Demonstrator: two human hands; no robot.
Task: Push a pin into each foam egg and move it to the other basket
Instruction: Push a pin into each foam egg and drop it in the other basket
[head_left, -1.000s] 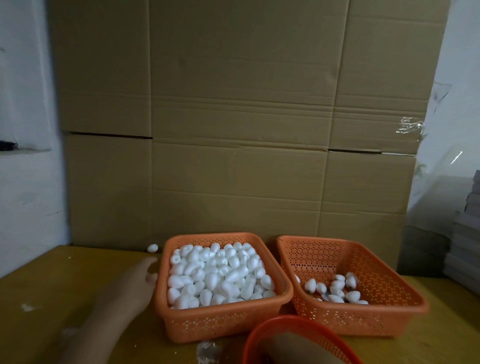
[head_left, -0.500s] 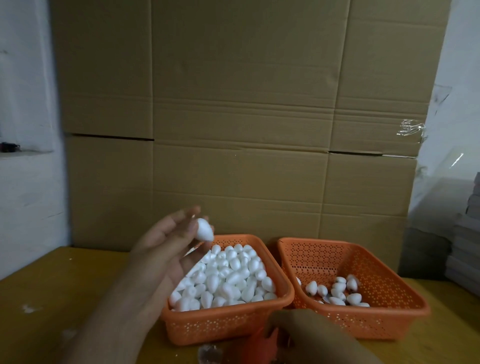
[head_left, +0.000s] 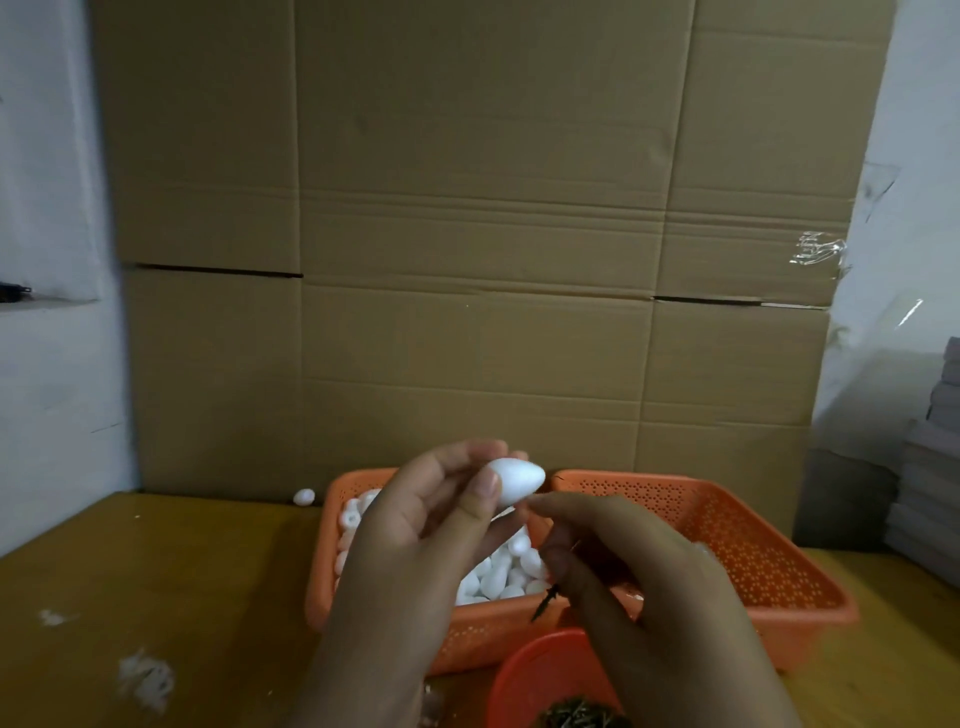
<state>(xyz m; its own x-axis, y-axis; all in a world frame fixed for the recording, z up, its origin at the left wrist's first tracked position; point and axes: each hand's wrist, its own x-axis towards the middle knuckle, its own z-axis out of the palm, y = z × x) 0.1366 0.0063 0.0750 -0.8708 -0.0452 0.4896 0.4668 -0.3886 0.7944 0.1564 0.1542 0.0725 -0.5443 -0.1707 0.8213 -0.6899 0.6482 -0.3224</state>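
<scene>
Pinching a white foam egg (head_left: 517, 480) between thumb and fingertips, the left hand (head_left: 426, 525) holds it above the left basket (head_left: 332, 597) of eggs, its narrow end toward the right basket (head_left: 753, 551). The right hand (head_left: 628, 577) meets the egg's underside with curled fingers and grips a dark pin (head_left: 543, 605). A round orange bowl (head_left: 530, 675) of pins sits at the bench's near edge. No writing is legible.

1. Yellowish wooden surface (head_left: 156, 582), white foam crumbs (head_left: 145, 675) near left.
2. Two orange baskets (head_left: 769, 571) side by side, centre-right.
3. Stray foam egg (head_left: 304, 497) far, left of baskets.
4. Red bowl (head_left: 540, 670) near edge.
</scene>
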